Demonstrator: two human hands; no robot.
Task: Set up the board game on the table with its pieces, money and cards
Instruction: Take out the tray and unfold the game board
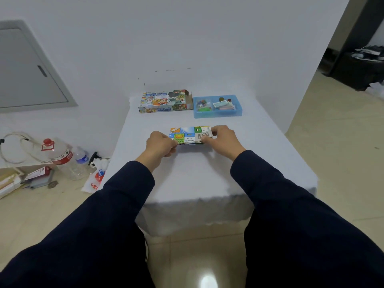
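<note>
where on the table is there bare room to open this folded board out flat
Bare cloth lies between the folded board and the table's near edge, and on both sides of the left hand and right hand gripping it. The far edge is crowded: game box beside blue tray, a narrow strip before them.

White wall (187,38), grey panel (27,69) on the left, shiny tan floor (342,163), table (207,173) under white cloth, dark doorway (363,59) on the right
</note>
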